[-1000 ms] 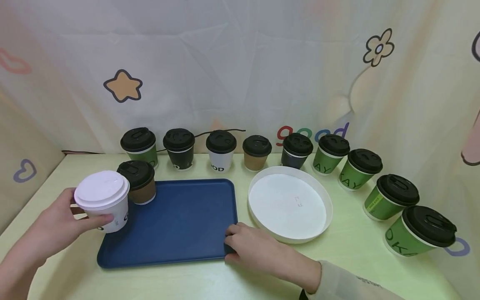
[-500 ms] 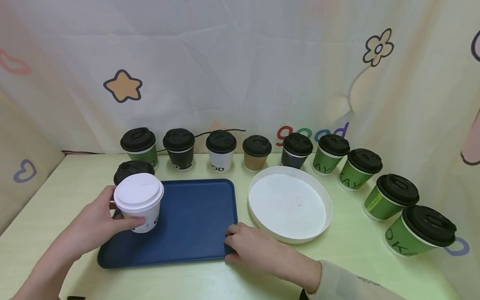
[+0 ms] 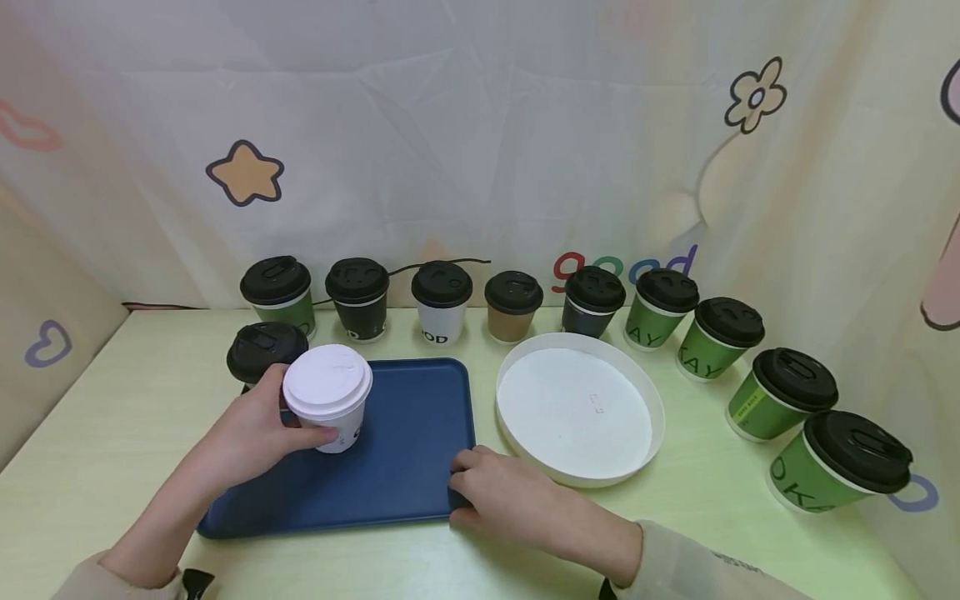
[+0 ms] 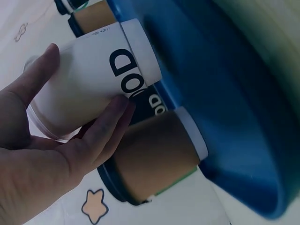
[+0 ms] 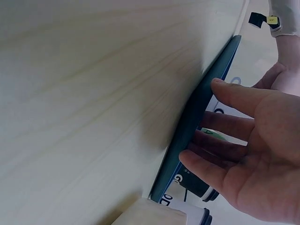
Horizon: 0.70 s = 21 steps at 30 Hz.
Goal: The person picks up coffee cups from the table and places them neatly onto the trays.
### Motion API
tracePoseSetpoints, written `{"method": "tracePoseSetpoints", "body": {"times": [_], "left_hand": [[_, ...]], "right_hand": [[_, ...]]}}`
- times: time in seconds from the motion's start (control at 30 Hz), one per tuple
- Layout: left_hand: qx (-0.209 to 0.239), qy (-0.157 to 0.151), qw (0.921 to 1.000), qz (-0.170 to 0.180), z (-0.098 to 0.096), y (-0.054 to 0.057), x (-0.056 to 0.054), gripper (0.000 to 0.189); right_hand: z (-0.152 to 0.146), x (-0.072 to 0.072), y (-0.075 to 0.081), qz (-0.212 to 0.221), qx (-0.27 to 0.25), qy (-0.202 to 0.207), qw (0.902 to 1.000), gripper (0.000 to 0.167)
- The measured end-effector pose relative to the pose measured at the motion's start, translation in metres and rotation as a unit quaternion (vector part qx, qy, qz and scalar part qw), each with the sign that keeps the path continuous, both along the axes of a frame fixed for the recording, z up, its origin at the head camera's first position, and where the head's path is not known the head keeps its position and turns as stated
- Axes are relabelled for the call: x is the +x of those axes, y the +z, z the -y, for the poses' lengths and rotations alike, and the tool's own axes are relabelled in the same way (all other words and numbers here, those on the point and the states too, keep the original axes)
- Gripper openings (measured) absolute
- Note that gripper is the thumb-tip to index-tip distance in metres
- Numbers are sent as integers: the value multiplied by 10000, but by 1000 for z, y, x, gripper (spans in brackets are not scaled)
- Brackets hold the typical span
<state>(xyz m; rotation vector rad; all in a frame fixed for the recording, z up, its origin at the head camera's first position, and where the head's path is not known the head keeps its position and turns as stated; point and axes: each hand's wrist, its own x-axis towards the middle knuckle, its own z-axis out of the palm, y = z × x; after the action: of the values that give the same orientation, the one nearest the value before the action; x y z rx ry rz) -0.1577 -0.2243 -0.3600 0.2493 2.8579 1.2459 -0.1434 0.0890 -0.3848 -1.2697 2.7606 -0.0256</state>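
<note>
My left hand [image 3: 251, 442] grips a white paper cup [image 3: 330, 392] with a white lid, thumb on the near side and fingers round the far side. The cup is upright over the left-middle of a blue tray [image 3: 405, 467]; in the left wrist view its base is close over the tray surface. A brown paper cup [image 4: 157, 157] with a black lid stands at the tray's back left corner, partly hidden by my left hand in the head view. At the tray's right edge, my right hand [image 3: 510, 500] holds the rim, thumb and fingertips touching it.
A round white shallow dish [image 3: 656, 417] sits right of the tray. Behind it, lidded cups line the back, among them a white cup [image 3: 442, 317] and a small brown cup [image 3: 512, 321]. Several green cups [image 3: 802, 475] curve down the right side. A patterned curtain [image 3: 480, 150] hangs behind.
My left hand has carried the white cup rightward from the tray's left edge to over its left-middle. The right hand has stayed on the tray's rim.
</note>
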Motion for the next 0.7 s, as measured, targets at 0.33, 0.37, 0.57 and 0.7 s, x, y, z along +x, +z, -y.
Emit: {"method": "tracePoseSetpoints", "body": {"times": [0.33,0.37,0.57,0.7], "left_hand": [[-233,28,9994,-272,-21,-2,-17,87],[-220,47,9994,-262,-22,-2,-19,86],[-194,180,9994,-243,-29,-3,-26,88],[-201,256,9990,-320,-34,-2,-29,100]], "right_hand": [[-1,0,1,-51,-36,46,10000,21],[-1,0,1,-34,-39,38,10000,21],[-1,0,1,6,-39,49,10000,23],[-1,0,0,-29,-15,76,10000,24]]}}
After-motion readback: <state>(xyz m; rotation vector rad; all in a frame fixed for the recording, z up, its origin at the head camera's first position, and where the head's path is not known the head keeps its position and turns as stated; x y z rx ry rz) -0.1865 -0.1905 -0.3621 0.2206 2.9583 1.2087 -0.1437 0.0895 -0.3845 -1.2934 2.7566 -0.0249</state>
